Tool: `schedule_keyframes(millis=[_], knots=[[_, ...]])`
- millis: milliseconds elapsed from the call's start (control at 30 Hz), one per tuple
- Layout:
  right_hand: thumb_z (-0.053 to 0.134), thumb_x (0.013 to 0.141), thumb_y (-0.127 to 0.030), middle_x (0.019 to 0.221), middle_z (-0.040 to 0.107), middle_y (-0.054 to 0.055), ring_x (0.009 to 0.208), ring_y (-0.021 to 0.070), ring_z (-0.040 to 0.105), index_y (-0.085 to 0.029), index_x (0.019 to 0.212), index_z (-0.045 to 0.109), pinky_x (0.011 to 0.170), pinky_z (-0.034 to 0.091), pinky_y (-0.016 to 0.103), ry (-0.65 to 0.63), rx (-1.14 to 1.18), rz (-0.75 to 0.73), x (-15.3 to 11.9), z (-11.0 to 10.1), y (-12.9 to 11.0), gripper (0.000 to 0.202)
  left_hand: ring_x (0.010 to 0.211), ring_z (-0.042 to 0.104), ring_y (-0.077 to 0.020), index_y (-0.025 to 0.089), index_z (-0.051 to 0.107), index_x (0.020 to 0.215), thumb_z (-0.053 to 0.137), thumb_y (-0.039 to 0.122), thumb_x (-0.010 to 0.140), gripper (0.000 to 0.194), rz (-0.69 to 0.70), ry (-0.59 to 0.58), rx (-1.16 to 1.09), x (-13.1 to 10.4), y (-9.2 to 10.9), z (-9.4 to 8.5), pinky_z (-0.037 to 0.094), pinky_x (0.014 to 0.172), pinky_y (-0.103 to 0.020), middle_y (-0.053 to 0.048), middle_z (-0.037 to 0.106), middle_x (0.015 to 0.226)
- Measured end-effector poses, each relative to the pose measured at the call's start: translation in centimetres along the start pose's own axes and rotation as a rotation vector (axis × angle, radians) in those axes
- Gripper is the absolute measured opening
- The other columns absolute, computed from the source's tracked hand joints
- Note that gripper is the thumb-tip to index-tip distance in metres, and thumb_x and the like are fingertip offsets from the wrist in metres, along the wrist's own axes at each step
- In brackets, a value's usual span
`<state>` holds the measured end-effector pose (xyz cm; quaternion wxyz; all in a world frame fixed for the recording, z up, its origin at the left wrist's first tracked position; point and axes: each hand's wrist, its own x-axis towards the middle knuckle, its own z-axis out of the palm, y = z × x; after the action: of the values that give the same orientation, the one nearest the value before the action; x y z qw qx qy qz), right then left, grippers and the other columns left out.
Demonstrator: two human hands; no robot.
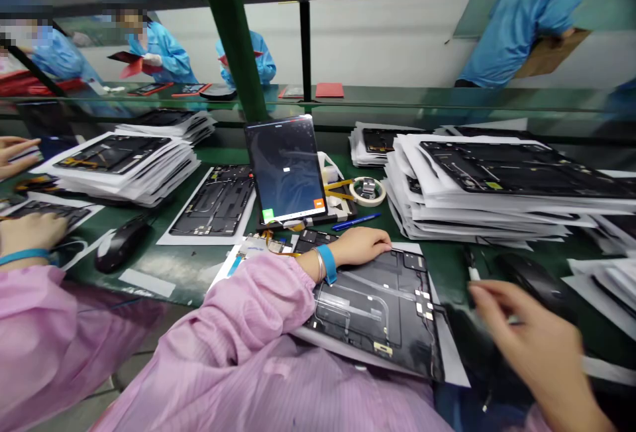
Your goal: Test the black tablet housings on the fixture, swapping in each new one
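Observation:
My left hand (362,246) lies palm down over the top edge of a black tablet housing (370,313), fingers together and loosely extended. The housing rests at a slant on white paper against my lap, with flat cables, small white pads and a strip of clear film inside it. To the right of it, my right hand (536,346) is blurred, thumb and finger pinched at the lower end of a slim tool (473,271) with a white section and dark upper end. Behind my left hand, a lit tablet screen (285,170) stands propped up.
Paper-layered stacks of housings stand right (472,220) and left (129,173). A tape roll (368,191), blue pen (356,222), black mouse (122,244) and another housing (214,201) lie around. A co-worker's hand (32,240) is at left; people in blue stand beyond.

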<state>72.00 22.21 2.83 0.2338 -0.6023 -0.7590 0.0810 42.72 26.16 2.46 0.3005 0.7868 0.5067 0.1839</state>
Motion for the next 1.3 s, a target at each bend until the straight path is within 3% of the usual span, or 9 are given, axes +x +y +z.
schedule_keyframes(millis=[133,333,400,533,600,733,800,967,1300], knots=[[0.043,0.085,-0.062,0.042,0.047,-0.001,0.037,0.0161,0.045,-0.025,0.069,0.052,0.04,0.034,0.028,-0.574,0.325,0.065,-0.4,1.1,-4.2,0.042,0.093,0.063,-0.0183,0.02,0.066,0.099,0.049,0.03,0.093,0.02,0.021,0.016,-0.015,-0.1,-0.2,0.2,0.046,0.08,-0.026,-0.003,0.071,0.103],[0.048,0.082,-0.065,0.034,0.036,-0.009,0.026,0.0075,0.022,-0.021,0.073,0.051,0.03,0.014,0.02,-0.898,0.577,0.264,0.1,0.9,-2.6,0.044,0.094,0.063,-0.0194,0.02,0.066,0.099,0.045,0.033,0.094,0.025,0.058,0.036,-0.014,-0.4,-0.8,0.7,0.046,0.084,-0.029,-0.004,0.07,0.103],[0.051,0.082,-0.064,0.034,0.034,-0.01,0.026,0.0069,0.021,-0.021,0.075,0.053,0.03,0.013,0.02,-0.737,0.668,0.341,-0.4,-0.4,-1.6,0.044,0.092,0.062,-0.0201,0.02,0.066,0.099,0.044,0.034,0.094,0.027,0.05,0.029,-0.011,-0.3,-0.9,0.8,0.046,0.083,-0.03,-0.004,0.07,0.102],[0.043,0.089,-0.064,0.049,0.042,-0.005,0.036,0.0113,0.037,-0.025,0.088,0.054,0.033,0.019,0.023,0.014,0.956,0.37,-2.5,-3.9,-0.9,0.041,0.09,0.062,-0.021,0.02,0.065,0.096,0.044,0.034,0.093,0.026,0.016,0.001,0.001,-0.3,-0.8,0.7,0.046,0.079,-0.031,-0.004,0.07,0.099],[0.045,0.089,-0.063,0.059,0.051,-0.001,0.048,0.0145,0.049,-0.028,0.089,0.053,0.036,0.028,0.024,0.156,1.049,0.274,-3.6,-4.6,-1.6,0.035,0.09,0.062,-0.0212,0.02,0.065,0.096,0.044,0.034,0.093,0.026,0.018,0.003,0.0,-0.4,-0.5,0.6,0.046,0.079,-0.031,-0.004,0.07,0.1],[0.063,0.085,-0.045,0.076,0.064,0.003,0.067,0.0176,0.061,-0.025,0.089,0.062,0.057,0.047,0.029,-0.199,0.875,0.142,-4.2,-2.4,-3.5,0.02,0.089,0.062,-0.0214,0.02,0.064,0.094,0.043,0.034,0.093,0.026,0.015,0.007,0.003,-0.6,-0.3,0.5,0.045,0.077,-0.031,-0.005,0.069,0.099],[0.06,0.087,-0.041,0.084,0.067,0.004,0.075,0.0189,0.062,-0.023,0.09,0.064,0.067,0.049,0.031,-0.284,0.72,0.114,-3.9,-0.6,-3.9,0.018,0.089,0.062,-0.0214,0.02,0.064,0.094,0.043,0.034,0.093,0.026,0.015,0.006,0.005,-0.6,-0.3,0.6,0.045,0.076,-0.031,-0.004,0.069,0.099],[0.055,0.09,-0.037,0.085,0.066,0.003,0.078,0.0185,0.062,-0.022,0.093,0.064,0.072,0.048,0.031,-0.305,0.594,0.087,-3.0,1.8,-3.5,0.017,0.09,0.062,-0.0207,0.02,0.064,0.095,0.043,0.033,0.094,0.024,0.03,0.003,0.0,-0.6,-0.4,0.6,0.045,0.077,-0.03,-0.004,0.069,0.099],[0.056,0.086,-0.05,0.087,0.065,0.005,0.076,0.0174,0.061,-0.02,0.093,0.064,0.07,0.05,0.029,-0.257,0.69,0.142,-2.9,2.7,-2.5,0.031,0.094,0.063,-0.0195,0.02,0.066,0.098,0.047,0.029,0.094,0.021,0.036,0.027,-0.015,-0.4,-0.5,0.8,0.045,0.082,-0.027,-0.002,0.071,0.103]])
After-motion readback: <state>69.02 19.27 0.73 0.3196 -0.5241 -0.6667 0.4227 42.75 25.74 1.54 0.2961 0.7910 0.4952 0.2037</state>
